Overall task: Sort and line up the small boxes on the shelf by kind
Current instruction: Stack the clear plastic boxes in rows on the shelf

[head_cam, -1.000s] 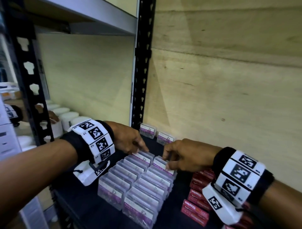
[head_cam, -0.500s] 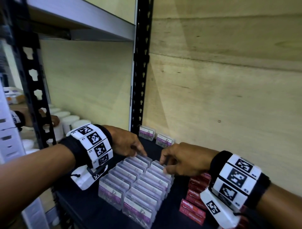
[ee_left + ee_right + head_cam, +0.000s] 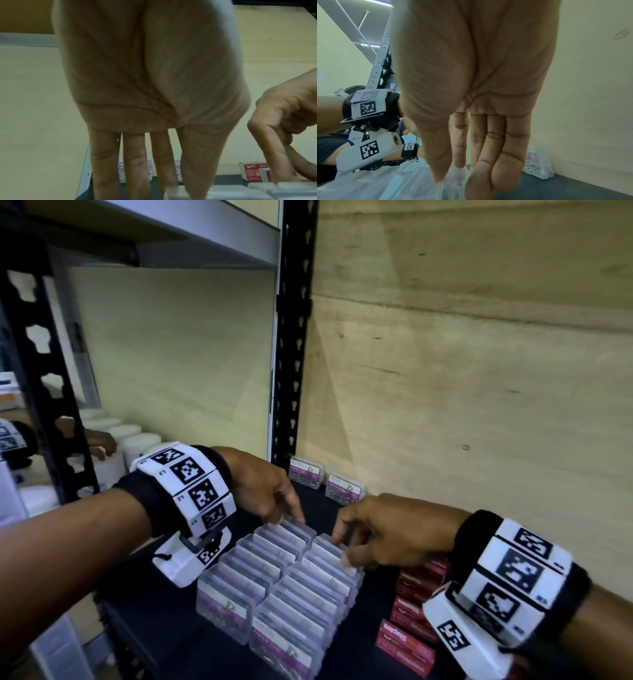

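Observation:
Two rows of clear paper clip boxes (image 3: 274, 587) with purple labels stand packed on the black shelf (image 3: 164, 628). My left hand (image 3: 291, 517) reaches over the left row, its straight fingers (image 3: 133, 169) touching the rearmost box. My right hand (image 3: 342, 549) rests index finger and thumb on the top of the right row's rear boxes; its fingers (image 3: 493, 142) point down, fairly straight. Two more paper clip boxes (image 3: 306, 474) (image 3: 343, 487) stand apart by the back wall. Red staples boxes (image 3: 407, 635) lie to the right, partly hidden by my right wrist.
A wooden panel (image 3: 462, 405) closes the back of the shelf. A black perforated upright (image 3: 291, 337) stands at the rear left corner. White jars (image 3: 137, 443) and another person's hand (image 3: 102, 440) show in the neighbouring bay. An upper shelf (image 3: 171, 241) hangs overhead.
A second ago my right hand was setting a paper clip box at the rear of the right row; that box now stands in the row. Both hands have stayed at the rear ends.

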